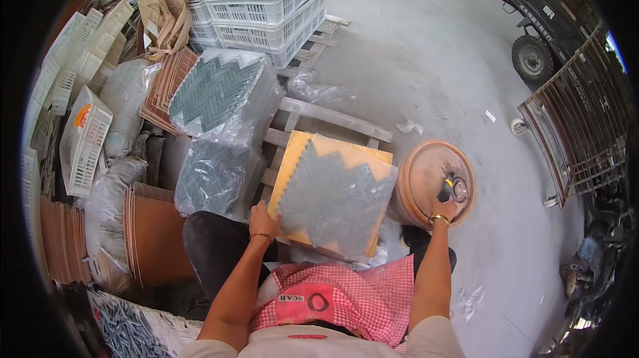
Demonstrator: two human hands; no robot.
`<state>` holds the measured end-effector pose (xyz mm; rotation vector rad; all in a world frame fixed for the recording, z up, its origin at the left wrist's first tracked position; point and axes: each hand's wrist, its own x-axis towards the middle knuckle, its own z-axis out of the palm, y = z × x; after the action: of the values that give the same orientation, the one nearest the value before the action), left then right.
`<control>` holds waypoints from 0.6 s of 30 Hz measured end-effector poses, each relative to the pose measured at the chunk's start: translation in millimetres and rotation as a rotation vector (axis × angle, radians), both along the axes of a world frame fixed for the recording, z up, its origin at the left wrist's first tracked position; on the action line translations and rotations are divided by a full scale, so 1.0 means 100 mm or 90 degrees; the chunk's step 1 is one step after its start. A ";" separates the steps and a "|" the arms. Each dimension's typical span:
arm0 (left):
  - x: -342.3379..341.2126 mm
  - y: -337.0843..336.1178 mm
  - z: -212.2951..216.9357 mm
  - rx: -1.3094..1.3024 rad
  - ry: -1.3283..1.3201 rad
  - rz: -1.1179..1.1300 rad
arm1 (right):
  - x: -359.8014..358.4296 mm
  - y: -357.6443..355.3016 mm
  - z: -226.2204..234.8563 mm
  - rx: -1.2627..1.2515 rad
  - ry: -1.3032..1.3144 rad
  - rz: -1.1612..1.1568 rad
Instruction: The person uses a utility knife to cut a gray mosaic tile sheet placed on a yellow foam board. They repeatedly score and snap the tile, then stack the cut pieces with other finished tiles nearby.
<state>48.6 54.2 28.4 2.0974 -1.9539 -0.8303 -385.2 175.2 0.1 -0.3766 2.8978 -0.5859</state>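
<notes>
In front of me lies a herringbone mosaic tile sheet [339,188], grey under a pale mesh, on a yellow board [293,158]. My left hand [264,221] has its fingers closed at the left edge of that board, beside the sheet. To the right stands a round brown drum [426,165] with a rimmed lid. Over the lid, my right hand [444,209] is closed around a small tool [446,189] with a black and yellow handle. Its working end is too small to make out. A round metal-looking piece [460,189] sits beside the tool on the lid.
Plastic-wrapped stacks of mosaic sheets [219,95] stand at the left, near brown boards [153,231]. White crates [259,8] rise on a wooden pallet [333,117] behind. At right are a metal rack [579,118] and a dark vehicle [546,12]. Plastic scraps [471,301] litter the floor.
</notes>
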 end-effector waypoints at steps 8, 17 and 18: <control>0.03 0.12 -0.50 0.006 0.041 0.109 | 0.97 -0.32 0.18 -0.174 -0.127 0.394; -0.15 0.02 -0.65 -0.074 0.102 0.186 | 1.18 -1.02 0.28 0.075 -0.086 0.649; -0.13 0.02 -0.61 -0.069 0.109 0.190 | 1.22 -1.05 0.24 0.080 -0.062 0.652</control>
<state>35.4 56.6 -32.8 2.1063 -1.5171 -0.7926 -263.3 70.4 23.9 -1.5764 2.1817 -0.2165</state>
